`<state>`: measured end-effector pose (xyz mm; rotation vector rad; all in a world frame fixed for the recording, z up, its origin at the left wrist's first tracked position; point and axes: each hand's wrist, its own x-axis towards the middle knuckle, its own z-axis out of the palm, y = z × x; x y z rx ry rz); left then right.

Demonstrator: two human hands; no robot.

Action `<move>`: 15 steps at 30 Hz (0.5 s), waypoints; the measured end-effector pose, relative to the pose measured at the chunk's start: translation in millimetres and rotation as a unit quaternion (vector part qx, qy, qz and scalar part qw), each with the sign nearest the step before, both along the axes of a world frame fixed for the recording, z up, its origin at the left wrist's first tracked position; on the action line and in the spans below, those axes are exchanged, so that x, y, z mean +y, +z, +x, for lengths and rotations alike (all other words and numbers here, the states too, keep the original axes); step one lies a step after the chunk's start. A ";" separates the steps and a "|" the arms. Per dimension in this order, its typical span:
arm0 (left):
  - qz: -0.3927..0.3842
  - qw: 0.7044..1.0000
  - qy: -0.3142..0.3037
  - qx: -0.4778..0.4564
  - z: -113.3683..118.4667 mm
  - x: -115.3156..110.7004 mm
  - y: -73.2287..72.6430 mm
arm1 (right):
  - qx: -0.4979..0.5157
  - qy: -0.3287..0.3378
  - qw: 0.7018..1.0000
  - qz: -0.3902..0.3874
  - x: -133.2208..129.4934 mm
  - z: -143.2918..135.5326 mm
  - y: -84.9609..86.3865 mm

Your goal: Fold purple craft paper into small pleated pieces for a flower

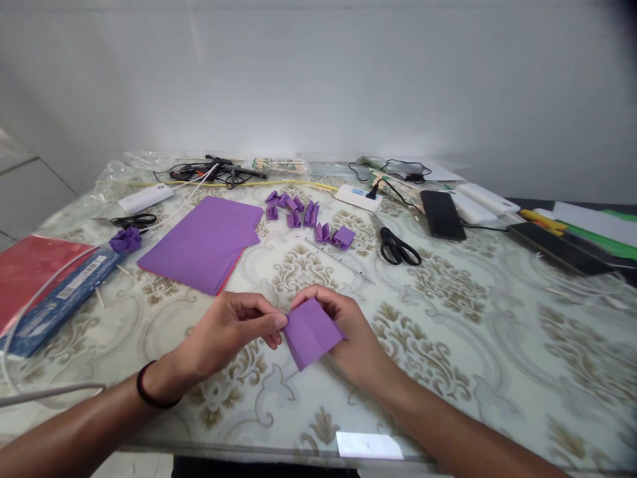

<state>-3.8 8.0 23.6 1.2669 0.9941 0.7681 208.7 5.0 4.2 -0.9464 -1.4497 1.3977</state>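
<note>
At the far left of the patterned surface (279,411), a flat red packet (42,269) lies beside a blue package bearing a barcode label (64,299). A crumpled purple paper rosette (126,239) sits at the package's far end, just near of a pair of black-handled scissors (134,220). To the right, a stack of flat purple paper sheets (199,239) lies on the far side of the left hand (231,328).

The left fingers (270,323) are pinched together on the left corner of a square of creased purple paper (313,332). This square is located between the two hands, above the near-central area; most of it extends to the right of the left fingertips. The right hand (348,325) is positioned behind and to the right of the square, in contact with its right side. The right fingertips are hidden by the paper; whether they are clamped cannot be told.

Beyond the hands lies a group of small folded purple paper pieces (312,214). Farther right are a second pair of black-handled scissors (395,247) and a black rectangular phone (442,214).
</note>
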 end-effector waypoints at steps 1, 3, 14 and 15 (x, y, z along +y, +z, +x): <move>-0.005 1.000 0.002 -0.001 0.3 0.5 -0.6 | 0.001 -0.004 1.000 -0.008 -0.1 -0.4 -0.7; -0.014 1.000 0.003 0.003 1.2 0.6 -2.5 | 0.002 -0.015 1.000 -0.020 -0.3 -1.7 -1.8; -0.041 0.998 -0.036 0.034 2.1 -1.7 -10.8 | 0.007 -0.035 0.999 -0.037 -0.5 -4.6 -0.4; -0.042 0.998 -0.035 0.029 1.6 -0.4 -9.5 | 0.012 -0.032 0.998 -0.044 -0.1 -4.3 -0.7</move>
